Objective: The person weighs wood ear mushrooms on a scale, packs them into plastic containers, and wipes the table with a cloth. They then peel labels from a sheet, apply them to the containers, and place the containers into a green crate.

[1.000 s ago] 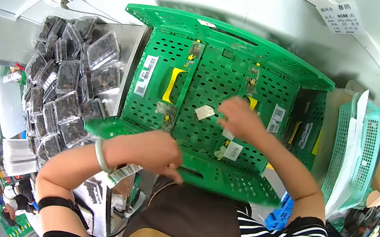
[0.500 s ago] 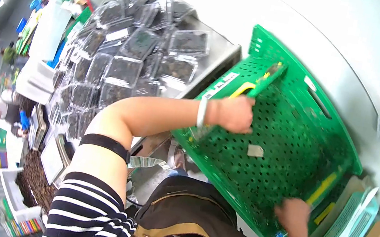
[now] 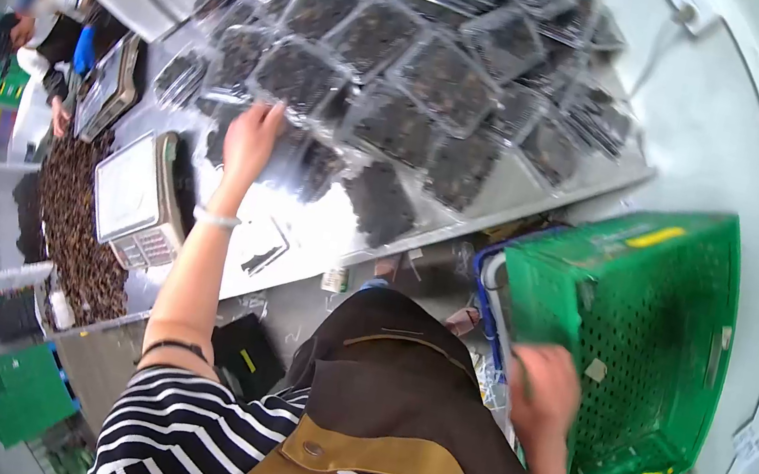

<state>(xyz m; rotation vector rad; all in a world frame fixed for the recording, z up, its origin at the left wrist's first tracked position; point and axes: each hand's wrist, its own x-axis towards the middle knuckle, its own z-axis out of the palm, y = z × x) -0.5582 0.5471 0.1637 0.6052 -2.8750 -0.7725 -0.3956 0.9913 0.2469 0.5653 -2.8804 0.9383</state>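
My left hand (image 3: 251, 143) reaches over the steel table (image 3: 523, 201), its fingers stretched out at the lower edge of a clear plastic box (image 3: 298, 76) with dark contents. Many similar boxes lie heaped around and beyond it. On the right, my right hand (image 3: 543, 390) is closed on the near rim of a green perforated crate (image 3: 646, 335), slightly blurred. The crate is tilted, with a small pale paper piece (image 3: 597, 370) inside and a yellow-handled latch at its lower end.
A scale (image 3: 129, 188) stands left of my left arm, beside a heap of small brown pieces (image 3: 84, 215) and a white tub (image 3: 2, 216). A co-worker (image 3: 53, 42) is at another scale, upper left. A blue-rimmed container (image 3: 489, 292) stands beside the crate; a black crate (image 3: 247, 356) is below the table.
The view has turned left. My left hand has left the crate and moved to the boxes. The green crate now stands farther right and at another angle, with my right hand on its rim.
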